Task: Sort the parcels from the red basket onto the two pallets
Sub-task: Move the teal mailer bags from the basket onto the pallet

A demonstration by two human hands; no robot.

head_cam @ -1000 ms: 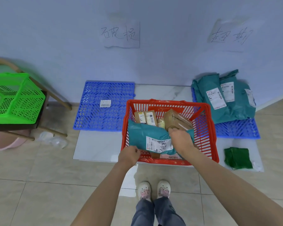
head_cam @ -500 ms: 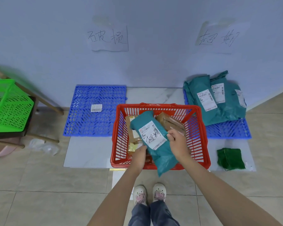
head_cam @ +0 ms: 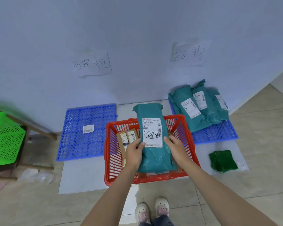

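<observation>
A teal parcel [head_cam: 151, 112] with a white handwritten label is held upright above the red basket [head_cam: 189, 134]. My left hand [head_cam: 134, 152] grips its left edge and my right hand [head_cam: 176, 148] grips its right edge. Inside the basket lie brown cardboard boxes [head_cam: 128, 136], partly hidden by the parcel. The left blue pallet [head_cam: 87, 145] carries only a small white barcode label [head_cam: 88, 129]. The right blue pallet [head_cam: 219, 132] holds a pile of teal parcels [head_cam: 199, 105].
Two handwritten paper signs hang on the wall, the left sign [head_cam: 92, 64] above the left pallet and the right sign [head_cam: 189, 53] above the right pallet. A green basket [head_cam: 4, 141] sits on a stool at left. A dark green packet [head_cam: 223, 160] lies right of the red basket.
I lifted the teal parcel out of the red basket and turned it upright with its label facing me. My left hand moved from the basket rim onto the parcel.
</observation>
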